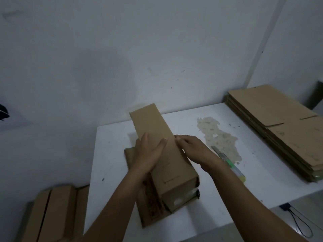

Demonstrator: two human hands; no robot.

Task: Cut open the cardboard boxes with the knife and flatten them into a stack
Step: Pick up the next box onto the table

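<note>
1. The cardboard box [168, 165] is laid on the bench [265, 172], between the hands.
2. Its top is pressed by the flat left hand [150, 152].
3. Its right edge is gripped by the curled right hand [194, 149].
4. The knife [232, 167] is laid just right of that hand.

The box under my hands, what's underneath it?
A flattened cardboard piece on the table pokes out from the box at its left and near end; the rest is covered.
</note>
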